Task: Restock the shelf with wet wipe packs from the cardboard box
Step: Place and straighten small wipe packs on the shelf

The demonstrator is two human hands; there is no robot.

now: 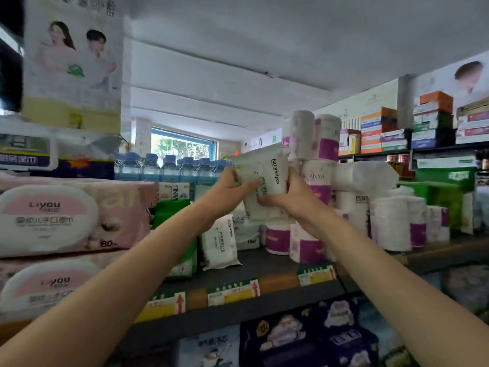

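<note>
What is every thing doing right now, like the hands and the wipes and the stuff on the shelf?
Left hand: grips the held wipe pack.
Right hand: grips the same pack.
Held wipe pack: raised above the shelf, upright, not set down.
Standing wipe pack: upright on the shelf, leaning slightly.
Shelf: partly stocked.
Water bottles: upright, caps on.

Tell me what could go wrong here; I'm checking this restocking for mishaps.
1. Both the left hand and right hand hold the baby wipes packs high above the shelf; a slip could drop them.
2. The purple-labelled paper rolls are stacked close behind; a nudge might topple them.
3. The baby wipes pack standing on the shelf leans and could fall.
</note>
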